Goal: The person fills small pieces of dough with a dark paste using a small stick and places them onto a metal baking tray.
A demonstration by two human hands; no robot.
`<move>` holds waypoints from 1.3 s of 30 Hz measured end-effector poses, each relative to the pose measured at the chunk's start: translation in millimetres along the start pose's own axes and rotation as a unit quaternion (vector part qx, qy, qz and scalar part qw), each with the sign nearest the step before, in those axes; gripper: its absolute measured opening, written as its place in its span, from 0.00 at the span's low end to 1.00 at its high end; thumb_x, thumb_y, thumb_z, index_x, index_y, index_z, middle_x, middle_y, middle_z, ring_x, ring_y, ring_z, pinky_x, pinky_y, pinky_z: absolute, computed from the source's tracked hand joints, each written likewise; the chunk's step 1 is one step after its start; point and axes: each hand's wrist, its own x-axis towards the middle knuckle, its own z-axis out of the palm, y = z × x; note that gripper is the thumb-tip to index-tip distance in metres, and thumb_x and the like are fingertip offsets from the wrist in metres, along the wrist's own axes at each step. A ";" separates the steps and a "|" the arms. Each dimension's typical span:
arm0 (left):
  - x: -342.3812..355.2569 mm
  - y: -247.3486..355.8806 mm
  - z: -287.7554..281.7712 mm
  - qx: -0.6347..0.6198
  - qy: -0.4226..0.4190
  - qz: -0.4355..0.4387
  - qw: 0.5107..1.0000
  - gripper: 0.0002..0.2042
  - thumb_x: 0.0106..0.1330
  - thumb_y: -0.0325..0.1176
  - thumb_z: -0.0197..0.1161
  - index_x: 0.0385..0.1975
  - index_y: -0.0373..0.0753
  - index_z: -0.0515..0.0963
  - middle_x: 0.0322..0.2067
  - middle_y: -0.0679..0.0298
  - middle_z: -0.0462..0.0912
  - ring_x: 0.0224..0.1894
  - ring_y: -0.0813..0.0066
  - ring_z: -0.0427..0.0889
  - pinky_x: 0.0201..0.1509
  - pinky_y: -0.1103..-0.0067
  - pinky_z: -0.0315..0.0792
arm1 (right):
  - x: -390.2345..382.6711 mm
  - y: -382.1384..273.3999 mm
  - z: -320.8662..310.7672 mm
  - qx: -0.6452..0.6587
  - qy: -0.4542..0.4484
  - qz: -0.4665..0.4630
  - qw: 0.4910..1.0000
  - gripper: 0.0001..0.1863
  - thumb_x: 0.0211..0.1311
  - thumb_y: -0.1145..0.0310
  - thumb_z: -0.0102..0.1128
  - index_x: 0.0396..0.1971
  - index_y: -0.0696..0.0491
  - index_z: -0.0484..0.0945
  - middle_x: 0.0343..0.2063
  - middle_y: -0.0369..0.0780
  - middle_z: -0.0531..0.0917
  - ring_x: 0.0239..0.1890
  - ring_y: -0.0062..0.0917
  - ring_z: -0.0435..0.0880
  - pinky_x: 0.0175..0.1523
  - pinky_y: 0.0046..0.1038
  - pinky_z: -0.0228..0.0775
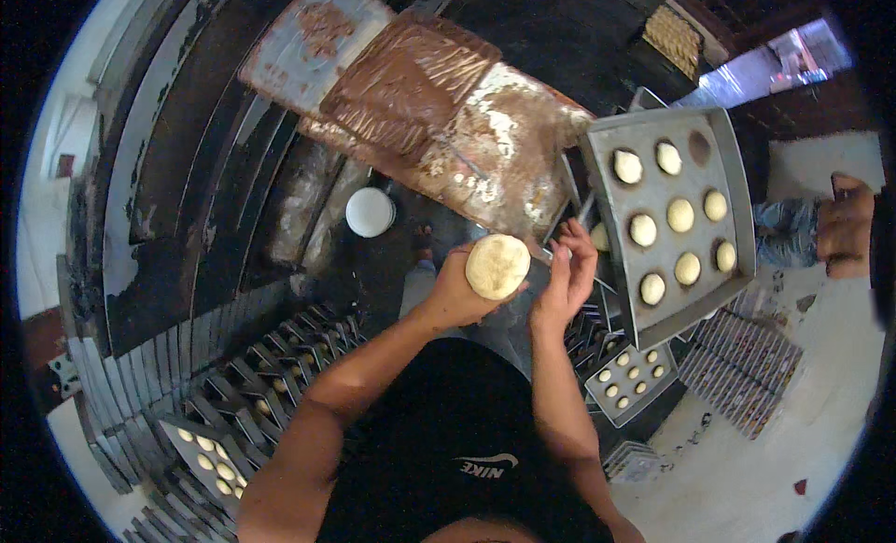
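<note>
Raised in front of my chest, my left hand [455, 298] grips a pale round bun [497, 267]. Its flat face, faintly browned in the middle, is turned up toward me. My right hand [567, 280] is beside the bun, fingers curled and thumb up. Something thin and light seems to be pinched there, too small to make out. Just right of that hand, a large metal baking tray [667, 125] sits tilted. Several round buns [680, 215] stand in it in rows, and one spot at its far right shows only a dark round mark.
Ahead is a worktable [519, 123] spread with brown paste [397, 85] and white smears. A white tub [371, 212] stands left of my hands. Stacked trays [266, 384] crowd the lower left; a smaller bun tray [644, 405] lies lower right. Another person [845, 227] is at far right.
</note>
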 end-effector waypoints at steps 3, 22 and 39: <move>11.3 -16.7 -51.9 0.043 0.104 0.080 0.990 0.25 0.53 0.26 0.82 0.51 0.36 0.79 0.47 0.63 0.85 0.50 0.76 0.83 0.57 0.76 0.78 | 27.2 97.0 49.2 -0.149 -0.099 0.092 0.980 0.17 0.65 0.69 0.67 0.50 0.57 0.75 0.56 0.49 0.80 0.60 0.40 0.78 0.66 0.43 0.69; 70.1 -55.9 -361.3 0.125 0.166 -0.037 0.978 0.31 0.55 0.20 0.78 0.60 0.36 0.74 0.53 0.59 0.84 0.54 0.73 0.83 0.61 0.74 0.77 | 200.3 133.8 276.2 -0.646 -0.452 -0.234 0.568 0.22 0.55 0.73 0.60 0.52 0.55 0.83 0.52 0.50 0.84 0.51 0.41 0.86 0.49 0.39 0.84; 101.0 -37.1 -353.3 0.046 0.236 -0.008 0.971 0.24 0.54 0.25 0.80 0.51 0.36 0.78 0.46 0.62 0.85 0.48 0.74 0.84 0.56 0.76 0.77 | 137.6 42.1 357.7 -0.169 -0.428 0.070 0.885 0.06 0.66 0.78 0.66 0.41 0.59 0.86 0.36 0.44 0.88 0.37 0.29 0.84 0.45 0.27 0.75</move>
